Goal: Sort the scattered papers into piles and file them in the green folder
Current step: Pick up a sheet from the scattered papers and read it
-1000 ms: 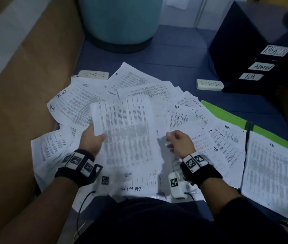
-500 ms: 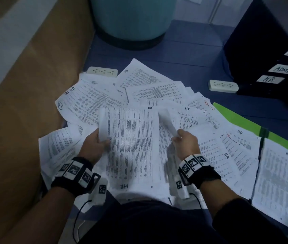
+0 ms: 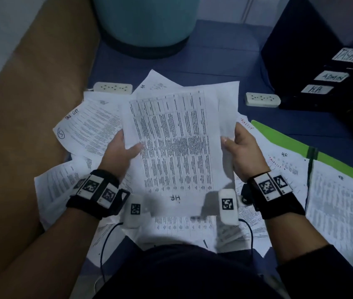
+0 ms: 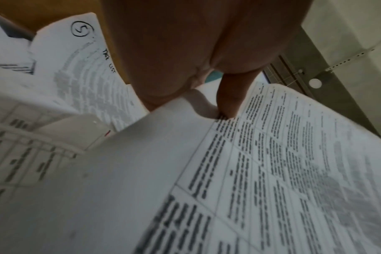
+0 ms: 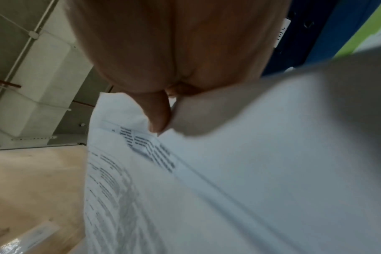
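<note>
A sheaf of printed HR sheets (image 3: 175,143) is held up over the scattered papers (image 3: 89,130) on the blue floor. My left hand (image 3: 126,147) pinches its left edge, thumb on the print, as the left wrist view shows (image 4: 226,101). My right hand (image 3: 233,143) pinches the right edge; its thumb (image 5: 159,113) lies on the paper (image 5: 228,171). The open green folder (image 3: 283,137) lies to the right, with a pile of sheets (image 3: 339,216) on its near half.
A teal bin (image 3: 147,24) stands at the back. Two white power strips (image 3: 113,88) (image 3: 263,99) lie on the floor. A dark cabinet with TASKLIST, ADMIN and HR labels (image 3: 331,76) stands at the right. A brown wall (image 3: 20,126) runs along the left.
The sheets lay low on the pile with my left hand at their edge; my right hand took the other edge and both hands raised them towards the camera.
</note>
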Action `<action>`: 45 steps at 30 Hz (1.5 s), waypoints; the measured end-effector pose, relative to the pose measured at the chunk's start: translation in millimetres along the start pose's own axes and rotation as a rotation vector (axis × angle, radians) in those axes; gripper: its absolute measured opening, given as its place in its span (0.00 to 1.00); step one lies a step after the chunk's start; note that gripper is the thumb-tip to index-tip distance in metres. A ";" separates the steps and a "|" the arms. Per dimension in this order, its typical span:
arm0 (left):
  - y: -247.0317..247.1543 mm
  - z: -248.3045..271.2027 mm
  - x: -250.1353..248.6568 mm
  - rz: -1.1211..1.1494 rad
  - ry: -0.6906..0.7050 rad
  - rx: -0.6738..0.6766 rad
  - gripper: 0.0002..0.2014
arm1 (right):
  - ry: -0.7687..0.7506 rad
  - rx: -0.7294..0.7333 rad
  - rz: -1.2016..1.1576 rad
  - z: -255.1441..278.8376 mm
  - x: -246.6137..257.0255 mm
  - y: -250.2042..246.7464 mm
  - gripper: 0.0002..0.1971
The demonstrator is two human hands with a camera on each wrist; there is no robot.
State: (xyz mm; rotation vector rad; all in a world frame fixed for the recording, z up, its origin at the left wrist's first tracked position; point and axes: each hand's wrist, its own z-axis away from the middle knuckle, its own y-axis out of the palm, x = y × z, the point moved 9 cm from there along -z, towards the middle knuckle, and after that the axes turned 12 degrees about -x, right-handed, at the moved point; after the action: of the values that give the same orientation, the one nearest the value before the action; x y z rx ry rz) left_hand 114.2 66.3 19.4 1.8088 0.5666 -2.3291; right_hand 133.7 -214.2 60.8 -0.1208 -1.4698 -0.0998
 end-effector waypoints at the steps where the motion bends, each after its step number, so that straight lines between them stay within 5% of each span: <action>1: -3.9 -1.2 -4.8 -0.016 0.026 -0.045 0.16 | 0.013 0.000 -0.024 0.8 -0.3 2.3 0.11; 5: -19.6 4.6 -29.3 0.099 0.085 -0.209 0.12 | 0.021 -0.026 0.060 2.1 4.8 6.8 0.24; 8: -22.7 16.9 -60.1 0.132 0.236 -0.234 0.11 | -0.120 -0.099 0.238 1.7 25.3 6.4 0.15; 13: -30.4 37.0 -78.9 0.208 0.346 -0.268 0.18 | -0.329 -0.154 0.113 17.2 63.1 5.9 0.15; 20: -10.4 42.3 -15.8 0.056 0.191 -0.169 0.17 | -0.051 -0.164 0.192 36.3 -16.4 8.4 0.18; 30: -12.2 41.9 -51.6 0.254 0.295 -0.193 0.18 | -0.224 -0.225 0.133 33.4 32.7 11.3 0.17; 35: 4.4 38.9 5.9 0.006 0.190 -0.100 0.17 | 0.005 -0.195 0.445 33.2 -37.3 3.7 0.20; 38: 10.8 42.8 22.4 -0.186 0.175 -0.082 0.18 | 0.066 -0.123 0.613 36.8 -62.8 5.8 0.13; 45: 17.4 54.5 -17.0 -0.080 0.142 -0.141 0.12 | -0.007 -0.229 0.485 32.5 -29.8 -32.6 0.05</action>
State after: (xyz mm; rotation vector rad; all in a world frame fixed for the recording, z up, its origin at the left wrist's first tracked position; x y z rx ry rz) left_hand 75.3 27.9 43.3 1.9285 0.8158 -2.1587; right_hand 94.1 -242.1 35.0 -0.6587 -1.3955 0.1284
